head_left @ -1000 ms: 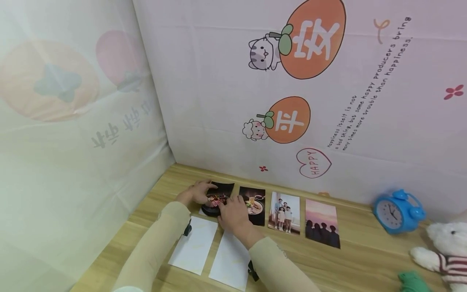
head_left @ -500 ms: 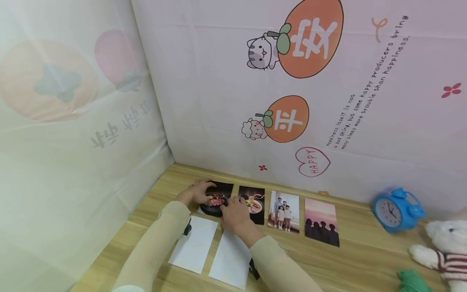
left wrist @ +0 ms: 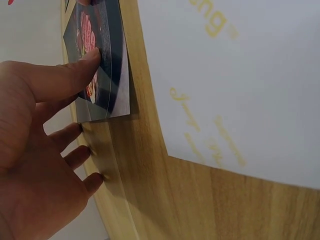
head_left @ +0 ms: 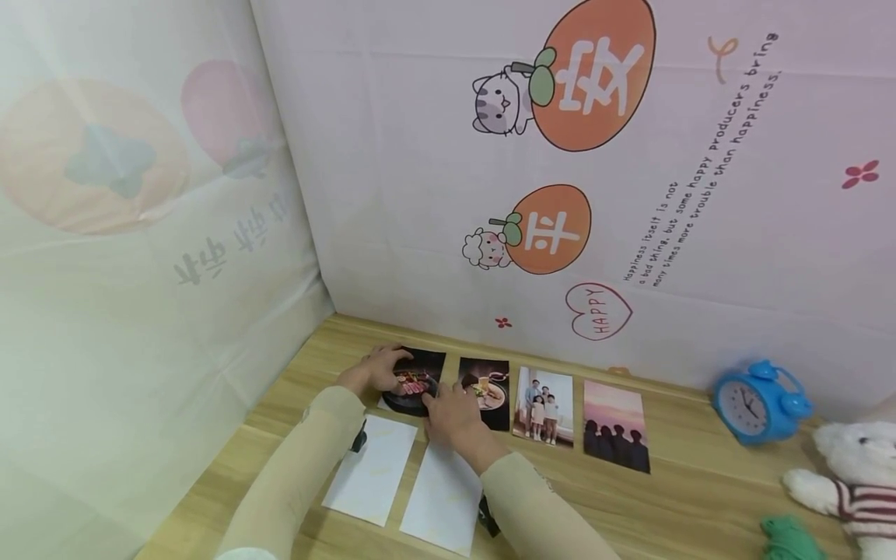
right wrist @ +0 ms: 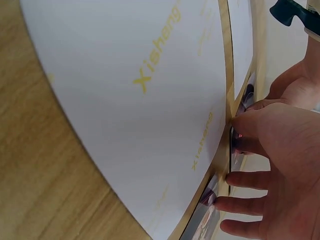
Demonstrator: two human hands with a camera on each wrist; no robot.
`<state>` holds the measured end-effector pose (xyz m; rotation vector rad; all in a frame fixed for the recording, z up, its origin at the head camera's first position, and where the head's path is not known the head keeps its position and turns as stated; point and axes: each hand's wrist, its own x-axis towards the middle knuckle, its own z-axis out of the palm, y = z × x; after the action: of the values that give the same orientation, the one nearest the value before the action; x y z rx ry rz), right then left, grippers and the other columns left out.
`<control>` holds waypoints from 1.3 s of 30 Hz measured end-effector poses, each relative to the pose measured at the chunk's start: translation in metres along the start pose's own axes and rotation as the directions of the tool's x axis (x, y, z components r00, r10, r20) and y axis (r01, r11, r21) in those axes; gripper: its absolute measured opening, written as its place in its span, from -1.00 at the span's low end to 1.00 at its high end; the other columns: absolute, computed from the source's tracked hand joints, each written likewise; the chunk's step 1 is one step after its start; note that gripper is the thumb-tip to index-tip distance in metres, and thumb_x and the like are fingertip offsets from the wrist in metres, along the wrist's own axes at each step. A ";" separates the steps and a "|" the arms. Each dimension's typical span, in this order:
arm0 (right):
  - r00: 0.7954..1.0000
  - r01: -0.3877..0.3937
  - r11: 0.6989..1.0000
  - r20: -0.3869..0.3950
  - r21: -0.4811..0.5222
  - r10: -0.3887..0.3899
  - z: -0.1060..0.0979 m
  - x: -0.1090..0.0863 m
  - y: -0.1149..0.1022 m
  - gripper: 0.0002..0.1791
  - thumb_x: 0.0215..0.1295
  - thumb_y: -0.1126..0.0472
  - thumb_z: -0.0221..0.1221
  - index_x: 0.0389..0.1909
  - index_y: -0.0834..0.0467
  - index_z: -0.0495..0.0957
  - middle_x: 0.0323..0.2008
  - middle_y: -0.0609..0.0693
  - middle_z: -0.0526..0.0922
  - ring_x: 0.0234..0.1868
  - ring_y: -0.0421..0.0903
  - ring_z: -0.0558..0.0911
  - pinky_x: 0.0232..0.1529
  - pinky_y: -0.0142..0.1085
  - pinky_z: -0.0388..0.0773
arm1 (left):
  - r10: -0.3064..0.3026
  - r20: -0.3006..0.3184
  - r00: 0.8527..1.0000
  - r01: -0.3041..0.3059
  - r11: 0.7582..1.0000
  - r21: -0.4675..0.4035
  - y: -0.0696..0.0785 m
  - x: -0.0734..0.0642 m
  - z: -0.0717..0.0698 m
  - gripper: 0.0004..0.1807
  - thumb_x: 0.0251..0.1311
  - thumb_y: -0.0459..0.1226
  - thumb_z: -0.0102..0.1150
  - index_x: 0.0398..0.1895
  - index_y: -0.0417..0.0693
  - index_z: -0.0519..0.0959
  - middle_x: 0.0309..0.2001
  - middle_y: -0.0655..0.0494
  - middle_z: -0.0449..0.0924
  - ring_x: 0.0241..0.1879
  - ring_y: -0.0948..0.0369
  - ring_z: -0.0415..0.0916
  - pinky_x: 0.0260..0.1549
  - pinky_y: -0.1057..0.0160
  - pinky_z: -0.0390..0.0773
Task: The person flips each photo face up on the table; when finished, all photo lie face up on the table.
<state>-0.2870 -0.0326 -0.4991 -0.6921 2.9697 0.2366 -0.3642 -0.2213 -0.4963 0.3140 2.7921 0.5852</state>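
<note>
Clock read from the head view, 12 toward the printed backdrop (head_left: 420, 155). Leftmost, my left hand (head_left: 378, 369): loosely spread, not clenched, thumb lying on the face of the grilled-meat photo (head_left: 414, 383), beside its left long edge. From this palm the photo lies toward 3 to 4 o'clock, in contact. At 7 o'clock from the photo, apart from it: the left white sheet (head_left: 374, 467).

The photo itself lies at the left end of the row on the bench (head_left: 318, 354), long axis running roughly 1 to 7 o'clock. Key relation, in my judgement: that slant, with a hand at each long side. Neither hand is nearer; both touch.

Below it, toward 5 to 6 o'clock, the right white sheet (head_left: 441, 498), its upper end by my right hand (head_left: 455, 416). From that hand the photo lies at 10 o'clock. Three fingers are out fairly straight; thumb and forefinger meet the photo's right side, but the wrist view is oblique and I cannot tell a pinch from a light touch.

Further right: bowl photo (head_left: 493, 397), close by those fingers, axis nearer 12 to 6; then family photo (head_left: 542, 408) and silhouette photo (head_left: 616, 428).
</note>
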 end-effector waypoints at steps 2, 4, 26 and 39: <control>1.000 -0.004 1.000 0.003 -0.011 0.004 0.000 0.000 0.000 -0.46 0.48 -0.22 0.11 0.41 -0.20 0.49 0.32 0.05 0.58 0.35 0.16 0.55 0.34 0.10 0.54 | -0.007 -0.001 1.000 0.007 1.000 -0.002 0.000 0.000 0.000 -0.20 0.08 -0.27 0.46 0.47 -0.02 0.42 0.64 -0.19 0.12 0.60 -0.30 0.06 0.53 -0.43 0.10; 1.000 -0.006 1.000 0.003 -0.017 0.006 0.000 0.000 0.000 -0.46 0.49 -0.22 0.10 0.41 -0.20 0.49 0.31 0.05 0.59 0.34 0.15 0.55 0.34 0.10 0.54 | -0.011 0.001 1.000 0.011 1.000 -0.004 0.001 0.000 0.000 -0.20 0.09 -0.27 0.46 0.47 -0.01 0.42 0.65 -0.18 0.10 0.60 -0.30 0.05 0.53 -0.42 0.09; 1.000 0.026 0.999 0.017 -0.042 -0.026 0.003 0.000 -0.003 -0.44 0.53 -0.21 0.03 0.45 -0.15 0.45 0.49 -0.09 0.47 0.48 0.06 0.44 0.51 0.03 0.39 | -0.042 0.013 0.999 0.041 0.999 0.015 0.006 0.000 0.003 -0.18 0.08 -0.30 0.39 0.50 -0.01 0.40 0.66 -0.19 0.06 0.62 -0.30 -0.01 0.54 -0.44 0.05; 0.999 0.038 0.999 -0.007 0.011 -0.038 -0.012 -0.007 0.006 -0.39 0.54 -0.19 0.05 0.52 -0.12 0.36 0.49 0.02 0.46 0.49 0.11 0.47 0.51 0.09 0.40 | -0.016 -0.045 0.999 0.014 0.999 -0.037 0.008 -0.002 -0.006 -0.22 0.06 -0.37 0.27 0.47 -0.13 0.40 0.58 -0.31 0.20 0.56 -0.29 0.15 0.49 -0.46 0.16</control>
<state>-0.2841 -0.0258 -0.4861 -0.7485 2.9586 0.2159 -0.3625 -0.2169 -0.4876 0.2757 2.8203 0.6475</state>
